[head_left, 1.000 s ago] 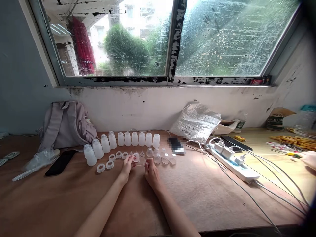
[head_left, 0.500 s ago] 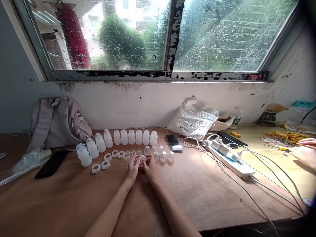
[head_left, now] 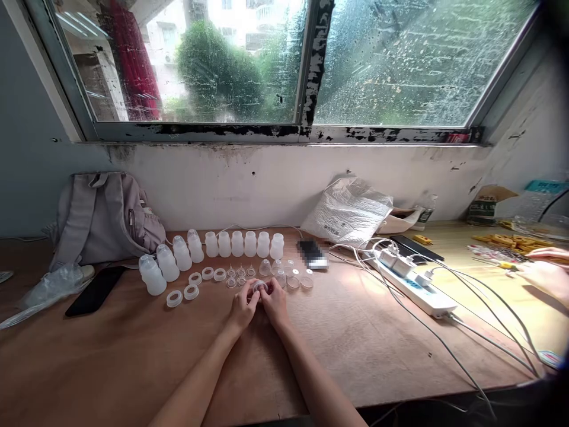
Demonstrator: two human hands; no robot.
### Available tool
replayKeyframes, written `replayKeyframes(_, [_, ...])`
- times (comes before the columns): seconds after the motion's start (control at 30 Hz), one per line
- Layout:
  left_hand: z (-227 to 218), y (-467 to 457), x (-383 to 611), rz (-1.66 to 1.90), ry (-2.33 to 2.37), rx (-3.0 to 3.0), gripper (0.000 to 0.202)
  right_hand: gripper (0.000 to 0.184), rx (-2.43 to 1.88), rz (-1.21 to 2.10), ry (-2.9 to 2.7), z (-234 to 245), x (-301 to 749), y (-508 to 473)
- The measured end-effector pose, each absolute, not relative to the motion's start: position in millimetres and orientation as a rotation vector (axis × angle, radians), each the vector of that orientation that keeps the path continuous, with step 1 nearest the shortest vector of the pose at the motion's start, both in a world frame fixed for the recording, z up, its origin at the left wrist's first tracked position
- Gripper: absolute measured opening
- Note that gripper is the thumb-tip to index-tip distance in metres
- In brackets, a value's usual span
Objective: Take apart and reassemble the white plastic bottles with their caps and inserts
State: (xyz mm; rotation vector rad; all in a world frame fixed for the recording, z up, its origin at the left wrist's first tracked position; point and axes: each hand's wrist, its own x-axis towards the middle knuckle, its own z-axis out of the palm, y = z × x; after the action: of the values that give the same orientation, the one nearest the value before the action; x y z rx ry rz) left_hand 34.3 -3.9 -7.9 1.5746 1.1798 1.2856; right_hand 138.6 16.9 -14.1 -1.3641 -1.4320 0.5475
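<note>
Both my left hand [head_left: 243, 305] and my right hand [head_left: 274, 301] are closed around a small whitish baby-bottle ring [head_left: 260, 285], fingers meeting over the table. My fingers cover most of it, and I cannot tell whether a teat sits inside. Just beyond them lie several clear teats [head_left: 240, 273], and to their left several white bottle rings [head_left: 191, 292]. Clear domed caps [head_left: 265, 268] stand by my right hand, with clear round pieces [head_left: 306, 281] further right. Frosted baby bottles [head_left: 237, 244] form a row behind; the leftmost ones [head_left: 152, 276] have clear caps on.
A grey backpack [head_left: 109, 219], a plastic bag [head_left: 56, 287] and a black phone [head_left: 95, 292] are on the left. A silver pouch [head_left: 351, 210] leans against the wall. Cables trail from a white power strip [head_left: 415, 287] on the right, where another person's hand [head_left: 544, 276] shows.
My hands have drawn closer together around the ring, the right one turning inward so its fingers now hide more of it. The parts on the table stay in place.
</note>
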Motion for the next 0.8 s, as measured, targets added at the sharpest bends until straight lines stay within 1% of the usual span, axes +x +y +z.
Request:
replayKeyframes(0.23, [-5.3,-5.4,32.1,1.256,1.236,1.710,0.030,0.016,-1.393,0.504,-1.429,-16.1,137.1,16.8])
replayKeyframes(0.4, [-3.6,-6.4,32.5,1.244,1.272,1.769,0.031,0.015,-1.394,0.483,-1.429,-18.4,136.4,17.8])
replayKeyframes(0.6, [-3.2,-7.5,32.3,1.237,1.302,1.821,0.035,0.018,-1.409,0.453,-1.410,-21.9,136.6,21.1])
replayKeyframes(0.8, [-5.9,-3.8,31.3,1.272,1.339,1.781,0.026,0.019,-1.335,0.517,-1.453,-17.9,137.5,21.1])
